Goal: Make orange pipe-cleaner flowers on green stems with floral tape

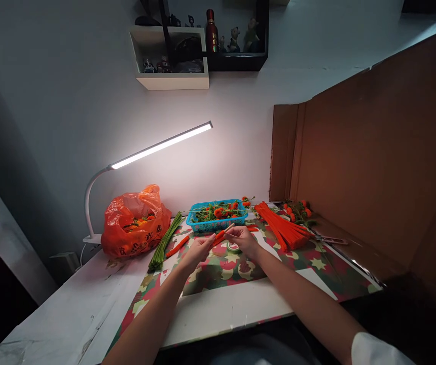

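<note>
My left hand [201, 247] pinches the left end of a short orange chenille stem [218, 238]. From the right, my right hand [242, 240] has its fingers closed on a thin pale stick [229, 227] at the stem's other end; whether the stem wraps around the stick is too small to tell. Just below the right fingers lies a roll of green tape [233, 248]. Another orange fuzzy length [177, 246] rests on the mat left of my hands. Behind them stands a blue plastic basket [198, 227] with orange flowers and green stems in it.
A red plastic bag [130, 243] and a bundle of green chenille stems [165, 243] lie left. To the right are a bundle of orange chenille stems [282, 225], loose flowers [297, 210], scissors [332, 240] and a tall cardboard wall [373, 152]. A lit lamp [160, 146] arches over the table.
</note>
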Demonstrator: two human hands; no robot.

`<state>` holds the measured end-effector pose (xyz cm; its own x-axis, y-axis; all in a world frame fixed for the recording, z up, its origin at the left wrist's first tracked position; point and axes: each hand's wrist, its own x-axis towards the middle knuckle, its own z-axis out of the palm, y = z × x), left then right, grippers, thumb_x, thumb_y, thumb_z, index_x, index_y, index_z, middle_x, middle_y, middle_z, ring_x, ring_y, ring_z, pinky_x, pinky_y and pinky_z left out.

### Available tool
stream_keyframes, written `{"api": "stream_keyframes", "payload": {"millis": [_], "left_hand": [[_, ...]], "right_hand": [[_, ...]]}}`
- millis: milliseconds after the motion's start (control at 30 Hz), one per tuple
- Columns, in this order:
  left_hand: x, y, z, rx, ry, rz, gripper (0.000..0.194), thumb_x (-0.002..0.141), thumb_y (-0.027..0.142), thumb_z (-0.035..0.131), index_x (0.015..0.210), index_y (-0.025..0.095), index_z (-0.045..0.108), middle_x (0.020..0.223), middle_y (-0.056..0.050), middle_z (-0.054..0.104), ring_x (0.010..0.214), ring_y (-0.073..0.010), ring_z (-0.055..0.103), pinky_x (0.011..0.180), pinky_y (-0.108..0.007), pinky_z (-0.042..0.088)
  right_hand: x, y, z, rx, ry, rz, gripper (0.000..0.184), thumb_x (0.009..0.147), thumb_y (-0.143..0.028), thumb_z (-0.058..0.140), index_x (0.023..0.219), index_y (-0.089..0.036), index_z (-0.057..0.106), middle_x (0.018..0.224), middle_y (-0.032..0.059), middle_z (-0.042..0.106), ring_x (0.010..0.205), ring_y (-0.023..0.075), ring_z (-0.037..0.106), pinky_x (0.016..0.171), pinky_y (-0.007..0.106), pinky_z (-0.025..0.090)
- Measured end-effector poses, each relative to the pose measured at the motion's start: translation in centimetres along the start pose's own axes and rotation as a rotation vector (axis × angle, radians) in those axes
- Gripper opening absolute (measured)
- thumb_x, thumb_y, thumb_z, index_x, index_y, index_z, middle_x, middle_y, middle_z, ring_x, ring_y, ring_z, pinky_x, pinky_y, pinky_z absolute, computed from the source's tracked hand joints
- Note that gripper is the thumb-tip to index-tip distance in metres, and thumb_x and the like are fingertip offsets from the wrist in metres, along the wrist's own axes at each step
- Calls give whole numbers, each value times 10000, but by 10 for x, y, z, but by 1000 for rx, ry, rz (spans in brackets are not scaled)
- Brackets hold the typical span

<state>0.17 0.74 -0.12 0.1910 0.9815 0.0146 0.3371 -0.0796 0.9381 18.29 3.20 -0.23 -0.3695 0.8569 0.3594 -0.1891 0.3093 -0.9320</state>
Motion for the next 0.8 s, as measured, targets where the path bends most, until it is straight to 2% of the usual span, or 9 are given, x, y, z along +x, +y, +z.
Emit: {"api": "stream_keyframes", "payload": {"millis": [100, 200, 333, 467, 600, 800], "left_hand": [[-2, 0, -7, 51, -99, 66, 549, 746, 711, 406, 560, 204, 311, 505, 80, 167, 444, -60, 120, 443, -254, 105], [-6, 2, -13, 202, -192, 131, 590, 709, 733, 434, 519, 194, 290, 489, 74, 189, 445, -55, 140, 441, -246, 97], [-8, 2, -19, 395, -219, 149, 595, 672, 721, 495, 483, 177, 343, 447, 71, 210, 432, -55, 171, 437, -244, 87], [-7, 0, -21, 503, -192, 159, 586, 669, 701, 519, 473, 166, 385, 426, 66, 234, 429, -59, 192, 434, -245, 95], [-6, -2, -20, 613, -189, 187, 588, 678, 688, 515, 461, 166, 354, 423, 58, 254, 441, -64, 203, 440, -248, 112], [-7, 2, -19, 764, -157, 235, 566, 711, 643, 512, 467, 162, 340, 453, 56, 252, 470, -70, 195, 474, -263, 108]], "right_hand": [[0, -5, -10, -33, -144, 72, 406, 530, -495, 773, 661, -129, 654, 558, -24, 519, 526, 77, 401, 511, 218, 299], [-2, -8, -20, -114, -345, 195, 364, 534, -442, 783, 650, -117, 665, 563, -17, 543, 522, 69, 420, 508, 206, 310], [-2, -4, -26, -305, -499, 301, 298, 574, -377, 760, 680, -107, 692, 577, -5, 569, 528, 75, 463, 504, 197, 342], [1, 4, -30, -482, -570, 268, 273, 630, -359, 723, 750, -114, 712, 600, -9, 572, 530, 68, 452, 487, 185, 328], [3, 10, -34, -548, -620, 258, 288, 663, -375, 704, 810, -128, 719, 623, -10, 577, 548, 71, 459, 499, 184, 335], [-2, 0, -28, -656, -586, 277, 194, 712, -312, 635, 796, -149, 698, 632, -14, 588, 555, 79, 479, 499, 182, 332]]}}
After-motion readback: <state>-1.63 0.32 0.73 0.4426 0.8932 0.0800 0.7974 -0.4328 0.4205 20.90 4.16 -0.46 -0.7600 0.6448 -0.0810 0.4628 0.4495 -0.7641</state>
